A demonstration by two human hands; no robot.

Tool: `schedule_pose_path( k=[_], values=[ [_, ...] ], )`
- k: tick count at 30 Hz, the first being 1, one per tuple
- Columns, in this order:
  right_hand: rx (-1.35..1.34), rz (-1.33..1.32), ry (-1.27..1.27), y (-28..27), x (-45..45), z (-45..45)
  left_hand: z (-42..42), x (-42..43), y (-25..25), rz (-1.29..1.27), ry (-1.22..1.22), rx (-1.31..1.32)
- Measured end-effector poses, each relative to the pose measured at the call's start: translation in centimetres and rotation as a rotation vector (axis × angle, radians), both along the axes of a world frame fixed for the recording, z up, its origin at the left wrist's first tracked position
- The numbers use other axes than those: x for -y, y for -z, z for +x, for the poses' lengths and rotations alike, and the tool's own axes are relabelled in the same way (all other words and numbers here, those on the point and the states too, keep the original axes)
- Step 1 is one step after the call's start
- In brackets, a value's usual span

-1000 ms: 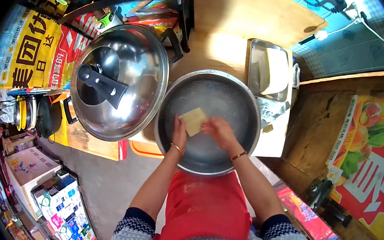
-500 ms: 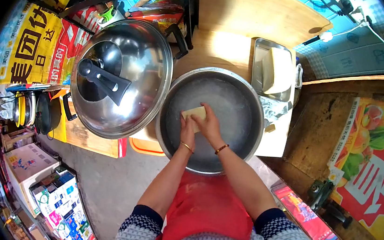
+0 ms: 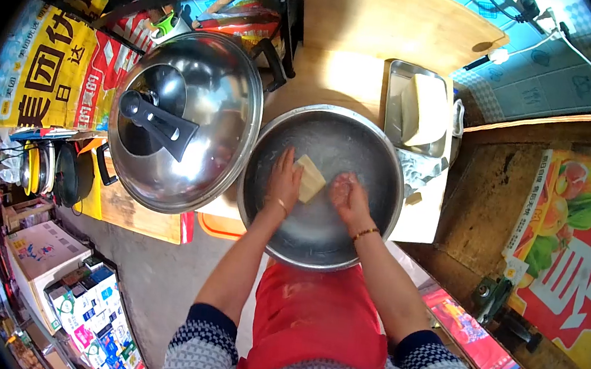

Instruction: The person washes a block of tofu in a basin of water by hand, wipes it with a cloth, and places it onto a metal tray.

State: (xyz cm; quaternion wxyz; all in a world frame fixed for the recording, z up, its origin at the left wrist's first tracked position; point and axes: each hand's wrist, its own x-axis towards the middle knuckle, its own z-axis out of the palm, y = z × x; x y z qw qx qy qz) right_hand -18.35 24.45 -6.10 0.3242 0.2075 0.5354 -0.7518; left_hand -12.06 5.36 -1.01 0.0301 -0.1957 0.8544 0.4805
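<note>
Through my remote feed, the wooden bench [image 3: 350,75] is the biggest thing ahead of me. At its left I have a wide pan under a domed metal lid [image 3: 217,144]; just beside it, at the bench's near edge, sits the round metal basin [image 3: 360,148]. The wearer's red apron [image 3: 325,317] is below that. Beyond the basin, to the right, a metal tray [image 3: 393,115] carries a thick pale block [image 3: 426,110]. The left hand [image 3: 283,185] has its fingers nearly straight; the right hand [image 3: 350,199] is loosely curled, and I can't tell whether either grips anything. Smallest is a pale squarish piece [image 3: 311,180] inside the basin, touching the left hand, apart from the right.
</note>
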Motion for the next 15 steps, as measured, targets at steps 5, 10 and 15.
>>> schedule_pose_path(
  k=[5,10,15],
  values=[
    [-0.537,-0.062,-0.524,-6.5,2.8,0.3,1.5,-4.2,-3.2,-0.655,0.132,0.052],
    [-1.134,0.858,-0.351,-6.8,2.3,-1.9,0.3,-4.2,-3.5,-0.651,0.179,0.174],
    [-0.572,0.417,-0.343,-1.8,3.0,0.0,-0.2,-3.6,-3.8,-0.647,0.320,0.194]
  ],
)
